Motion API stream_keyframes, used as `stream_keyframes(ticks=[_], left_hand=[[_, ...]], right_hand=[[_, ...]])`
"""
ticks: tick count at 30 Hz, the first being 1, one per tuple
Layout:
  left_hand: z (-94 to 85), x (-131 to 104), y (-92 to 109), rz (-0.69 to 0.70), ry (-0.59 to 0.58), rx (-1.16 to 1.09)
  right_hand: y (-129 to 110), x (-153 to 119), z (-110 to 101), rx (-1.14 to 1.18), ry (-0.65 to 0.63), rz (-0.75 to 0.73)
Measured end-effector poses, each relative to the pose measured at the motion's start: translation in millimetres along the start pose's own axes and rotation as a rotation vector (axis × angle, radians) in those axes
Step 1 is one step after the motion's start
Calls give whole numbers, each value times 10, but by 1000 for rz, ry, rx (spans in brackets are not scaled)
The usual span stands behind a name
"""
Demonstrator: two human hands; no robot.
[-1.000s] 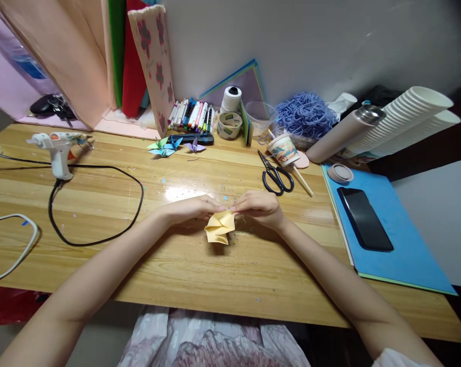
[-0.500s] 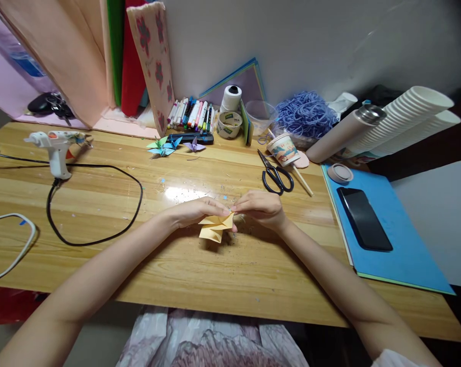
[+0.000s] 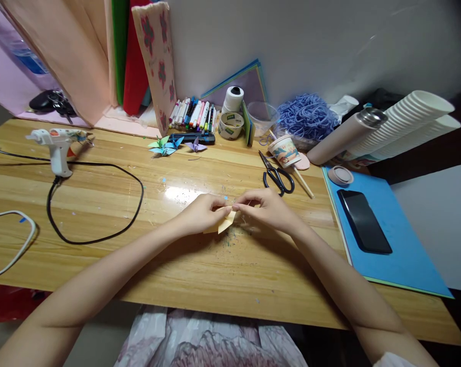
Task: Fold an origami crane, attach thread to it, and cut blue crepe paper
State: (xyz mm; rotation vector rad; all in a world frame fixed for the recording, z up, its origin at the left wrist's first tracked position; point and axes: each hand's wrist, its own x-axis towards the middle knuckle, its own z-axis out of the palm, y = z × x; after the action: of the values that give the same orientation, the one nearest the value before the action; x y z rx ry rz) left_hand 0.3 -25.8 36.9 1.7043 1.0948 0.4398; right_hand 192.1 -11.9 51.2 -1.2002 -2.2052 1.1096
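Head view: a wooden surface (image 3: 177, 270), its far edge along the wall, its near edge against the person.
Yellow paper (image 3: 226, 221): folded, held over the middle of the surface, somewhat toward the near edge; much of it is hidden behind the left hand.
Left hand (image 3: 205, 214): thumb and fingers closed on the paper, the back of the hand over its left part.
Right hand (image 3: 270, 211): thumb and forefinger pinched on the paper's far right tip, right beside the left fingertips.
Scissors (image 3: 269, 167): black-handled, lying beyond the right hand, toward the far edge.
Cup (image 3: 284, 151): tipped, with a stick (image 3: 303, 183) poking out, just beside the scissors.
Cranes (image 3: 195, 146): green, blue and purple, near the far edge, left of its middle.
Markers (image 3: 194, 114): in a row behind the cranes, by the far edge.
Tape (image 3: 231, 126): a roll to the right of the markers.
Yarn (image 3: 306, 116): a blue heap farther right along the far edge.
Glue gun (image 3: 58, 153): white, near the far left corner, its black cord looping toward the middle.
Phone (image 3: 363, 220): flat on a blue sheet (image 3: 413, 260) along the right edge.
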Motion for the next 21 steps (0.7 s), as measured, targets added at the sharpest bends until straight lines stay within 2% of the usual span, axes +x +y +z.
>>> stream_keyframes(ticks=[3, 10, 13, 16, 21], left_hand=[[27, -7, -2, 14, 31, 49], [21, 31, -36, -14, -7, -11], [23, 37, -44, -28, -20, 3], [35, 33, -48, -5, -28, 36], [26, 14, -28, 48, -71, 45]], right_hand=[[-39, -5, 15, -93, 40, -31], [33, 3, -89, -274, -26, -350], [71, -4, -102, -330, -39, -434], [79, -11, -71, -342, -32, -415], [15, -14, -33, -252, -21, -263]])
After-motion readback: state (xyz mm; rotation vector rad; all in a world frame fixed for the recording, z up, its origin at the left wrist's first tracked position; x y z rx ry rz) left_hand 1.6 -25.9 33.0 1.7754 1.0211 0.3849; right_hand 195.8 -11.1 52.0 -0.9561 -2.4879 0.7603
